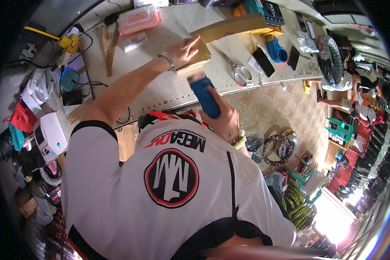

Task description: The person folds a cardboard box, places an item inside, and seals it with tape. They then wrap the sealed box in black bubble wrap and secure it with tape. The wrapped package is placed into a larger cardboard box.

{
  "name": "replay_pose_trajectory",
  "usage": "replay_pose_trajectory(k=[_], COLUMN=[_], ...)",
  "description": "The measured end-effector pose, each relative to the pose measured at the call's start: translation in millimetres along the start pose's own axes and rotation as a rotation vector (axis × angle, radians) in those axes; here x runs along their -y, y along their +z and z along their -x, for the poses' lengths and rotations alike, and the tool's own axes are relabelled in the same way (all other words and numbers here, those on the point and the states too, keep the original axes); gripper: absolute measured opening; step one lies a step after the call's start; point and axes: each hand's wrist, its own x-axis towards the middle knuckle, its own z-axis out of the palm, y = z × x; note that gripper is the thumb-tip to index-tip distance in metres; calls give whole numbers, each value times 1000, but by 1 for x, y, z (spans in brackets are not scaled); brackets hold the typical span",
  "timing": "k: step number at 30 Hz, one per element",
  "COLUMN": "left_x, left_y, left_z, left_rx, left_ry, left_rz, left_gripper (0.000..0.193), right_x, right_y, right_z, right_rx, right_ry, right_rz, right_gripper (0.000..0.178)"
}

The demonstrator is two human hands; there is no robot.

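My left hand (184,54), with a metal watch at the wrist, holds the near left end of a brown cardboard box (202,51) on the workbench. Its index finger is stretched along the top and the other fingers bend over the cardboard. A long cardboard flap (234,28) curves away to the right. Nearer to my body, my right hand (226,120) wraps round a flat blue oblong thing (206,99) with a brownish far end; its exact kind cannot be made out. That thing is apart from the box, beyond the bench's front edge.
Scissors (237,69), a black phone (263,62) and a blue tape dispenser (276,50) lie right of the box. A pink wipes pack (138,19) sits behind left. A white printer (50,136) stands at left. Tyres (280,147) lie on the tiled floor. Another person (355,86) is at far right.
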Motion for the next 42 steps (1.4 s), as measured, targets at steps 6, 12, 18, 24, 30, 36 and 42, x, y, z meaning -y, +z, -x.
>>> replay_pose_trajectory(k=[6, 12, 18, 24, 30, 36, 42], left_x=[-11, -4, -37, -82, -85, -26, 25], left_y=[-5, -12, -9, 25, 33, 35, 74], left_z=[8, -2, 35, 117, 115, 100, 63], left_rx=[-72, -35, -402, 147, -52, -824, -758], left_ry=[47, 98, 250, -355, -192, -553, -789], left_rz=[-76, -51, -121, 1908, 2493, 1836, 1398], left_gripper=[76, 101, 79, 54, 48, 26, 27], right_x=[-22, -12, -13, 14, 50, 63, 50], right_y=[40, 55, -18, -116, -130, -115, -95], right_z=[-37, -65, -51, -67, -130, -184, -239], right_rx=[47, 364, 419, 516, 669, 741, 724], right_ry=[66, 116, -143, -379, -636, -734, -775], right_rz=[18, 482, 289, 156, 224, 300, 247], right_gripper=[74, 74, 80, 79, 72, 69, 64])
